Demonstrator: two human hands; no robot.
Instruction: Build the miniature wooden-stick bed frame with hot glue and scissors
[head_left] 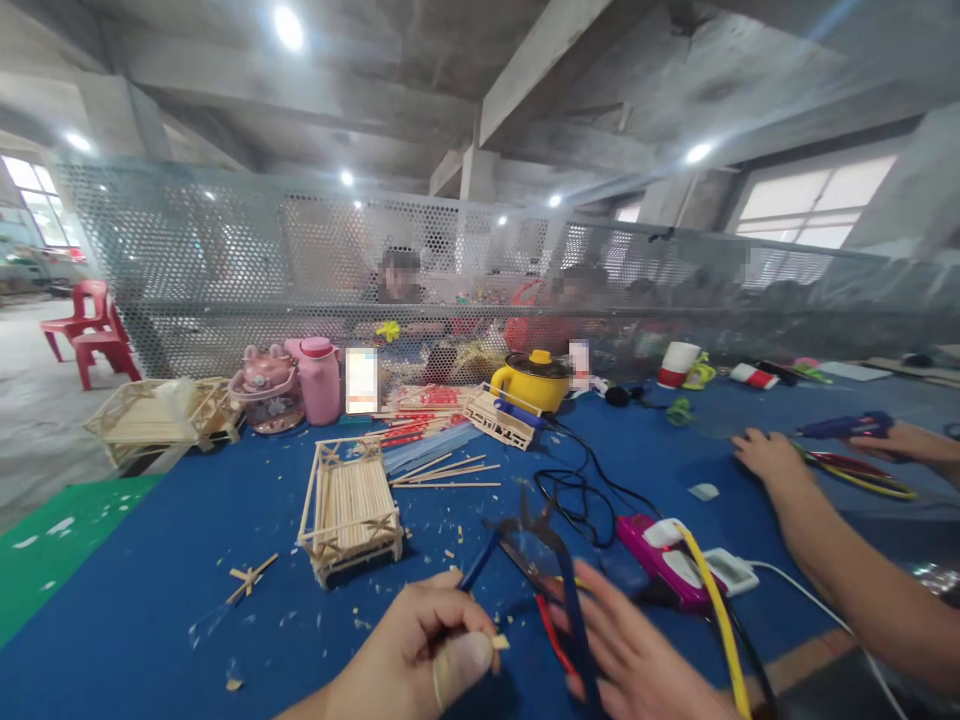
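Note:
My left hand (420, 650) is at the bottom centre, thumb and fingers pinched on a small wooden stick piece (499, 642). My right hand (637, 665), blurred, grips blue-handled cutters (559, 565) whose jaws point away from me, above the blue table cover (187, 560). One thin blue handle slants down toward my left hand. A small bed-like frame of wooden sticks (349, 510) stands just beyond my left hand. A tiny stick cross (251, 577) lies to its left.
A co-worker's arm (832, 550) reaches in from the right, beside a blue glue gun (847, 425) held in another hand. A pink glue gun (660, 560), black cables (577, 490), loose sticks (442, 470), a yellow pot (534, 380), pink bottles (319, 380) and a mesh fence (225, 260) lie beyond.

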